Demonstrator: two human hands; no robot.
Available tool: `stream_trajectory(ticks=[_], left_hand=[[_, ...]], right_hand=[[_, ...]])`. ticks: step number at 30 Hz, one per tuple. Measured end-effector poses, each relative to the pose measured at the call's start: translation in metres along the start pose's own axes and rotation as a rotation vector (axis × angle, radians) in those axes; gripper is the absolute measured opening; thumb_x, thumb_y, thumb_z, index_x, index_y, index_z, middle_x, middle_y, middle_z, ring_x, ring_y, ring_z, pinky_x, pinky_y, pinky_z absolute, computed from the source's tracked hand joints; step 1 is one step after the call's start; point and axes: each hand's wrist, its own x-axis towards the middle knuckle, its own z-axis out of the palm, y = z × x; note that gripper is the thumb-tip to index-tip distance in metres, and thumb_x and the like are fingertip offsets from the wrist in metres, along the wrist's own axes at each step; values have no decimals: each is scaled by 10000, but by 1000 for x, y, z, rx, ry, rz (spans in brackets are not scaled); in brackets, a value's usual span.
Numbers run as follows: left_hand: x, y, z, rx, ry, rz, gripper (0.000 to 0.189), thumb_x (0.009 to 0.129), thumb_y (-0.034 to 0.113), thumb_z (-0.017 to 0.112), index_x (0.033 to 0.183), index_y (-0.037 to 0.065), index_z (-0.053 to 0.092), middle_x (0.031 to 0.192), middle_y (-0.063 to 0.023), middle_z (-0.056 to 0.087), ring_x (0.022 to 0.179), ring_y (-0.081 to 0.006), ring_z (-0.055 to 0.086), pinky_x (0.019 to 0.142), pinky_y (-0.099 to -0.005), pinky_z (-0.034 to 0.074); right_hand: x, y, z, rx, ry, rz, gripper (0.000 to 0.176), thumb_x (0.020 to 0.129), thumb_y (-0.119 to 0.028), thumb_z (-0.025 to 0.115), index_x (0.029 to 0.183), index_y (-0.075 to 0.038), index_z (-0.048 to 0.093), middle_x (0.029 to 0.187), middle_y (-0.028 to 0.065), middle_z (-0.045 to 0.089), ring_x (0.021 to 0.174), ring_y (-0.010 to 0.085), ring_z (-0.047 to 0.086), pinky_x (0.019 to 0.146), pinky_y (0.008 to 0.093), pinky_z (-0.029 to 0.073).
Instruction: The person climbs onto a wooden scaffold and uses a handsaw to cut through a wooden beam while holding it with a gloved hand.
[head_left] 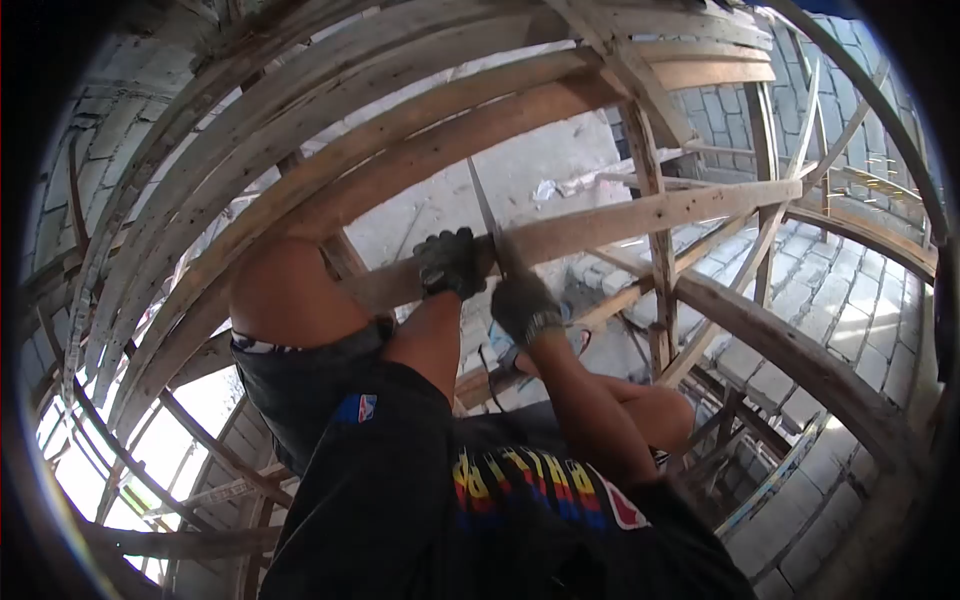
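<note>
A long wooden plank (pixel 610 222) runs across in front of me, rising a little toward the right. My left hand (pixel 450 264), in a dark work glove, is closed around the plank at the middle of the view. Just right of it, my gloved right hand (pixel 525 305) grips the handle of a handsaw, partly blurred. The thin blade of the handsaw (pixel 481 198) crosses the plank and points away from me. How deep the blade sits in the wood is hidden.
Several curved-looking wooden beams (pixel 400 115) stretch overhead and to the left. An upright post (pixel 648 180) stands behind the plank, with a thick beam (pixel 790 350) at right. Block walls (pixel 850 290) surround the frame. Bright sparks (pixel 880 175) show at far right. The concrete floor (pixel 560 160) lies below.
</note>
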Motion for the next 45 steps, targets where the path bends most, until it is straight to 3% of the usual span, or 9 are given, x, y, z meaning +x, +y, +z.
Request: stream_trajectory(ticks=[4, 12, 19, 21, 23, 27, 31, 42, 45], left_hand=[[4, -6, 21, 7, 59, -47, 652, 667, 353, 889, 1226, 140, 628, 1178, -147, 694, 1141, -368, 665, 964, -548, 494], [21, -2, 20, -14, 48, -115, 691, 667, 400, 887, 1259, 152, 630, 1180, -138, 700, 1134, -362, 675, 939, -540, 509], [10, -2, 10, 70, -2, -63, 709, 649, 401, 903, 1247, 147, 621, 1211, -146, 696, 1178, -382, 661, 999, -530, 512], [10, 2, 14, 81, 24, -85, 696, 631, 406, 911, 1216, 149, 634, 1169, -140, 714, 1164, -365, 673, 992, -522, 523], [13, -5, 22, 91, 62, -60, 699, 623, 417, 909, 1214, 157, 641, 1150, -117, 729, 1142, -334, 692, 962, -518, 549], [41, -17, 59, 383, 36, 145, 582, 639, 481, 911, 1094, 169, 726, 1095, -112, 735, 1077, -321, 716, 887, -476, 585], [10, 11, 15, 224, 25, -137, 899, 558, 523, 974, 1278, 161, 575, 1229, -112, 693, 1184, -332, 665, 986, -508, 534], [9, 9, 18, 227, -6, -166, 961, 566, 546, 967, 1338, 162, 541, 1304, -111, 659, 1258, -315, 622, 1028, -504, 511], [15, 9, 18, 270, 6, -159, 957, 558, 593, 952, 1313, 163, 553, 1285, -97, 674, 1225, -313, 649, 1009, -491, 528]], right_hand=[[-126, -30, -51, 83, -15, 64, 759, 911, -59, 524, 1616, -60, 242, 1069, 310, 687, 1000, 477, 674, 867, 557, 526], [46, 12, 19, 70, 231, -170, 743, 916, -76, 537, 1611, -152, 283, 999, 307, 692, 956, 473, 689, 836, 572, 530], [-83, -27, -26, 184, 63, 173, 738, 915, -91, 560, 1602, -235, 330, 1051, 326, 681, 971, 492, 676, 874, 567, 527], [-121, -37, -50, 250, -107, 212, 738, 926, -111, 562, 1614, -120, 294, 1074, 331, 673, 963, 492, 668, 880, 545, 531], [-135, -7, -18, -36, -170, -98, 775, 912, -118, 580, 1606, -9, 254, 1101, 328, 669, 961, 467, 671, 881, 523, 533], [-134, -23, -62, -31, -221, 33, 941, 841, -166, 655, 1595, 124, 172, 1045, 324, 661, 932, 420, 679, 840, 476, 539], [-138, -32, -41, 203, 36, 143, 893, 884, -86, 593, 1672, -131, 176, 963, 279, 673, 859, 436, 682, 799, 504, 533], [-117, -32, -40, 240, -35, 236, 848, 881, -32, 522, 1657, -252, 258, 1100, 305, 686, 962, 442, 698, 832, 538, 540], [-113, -18, -25, 243, 123, 95, 722, 902, -78, 483, 1601, -209, 361, 1038, 287, 698, 614, 346, 626, 566, 481, 504]])
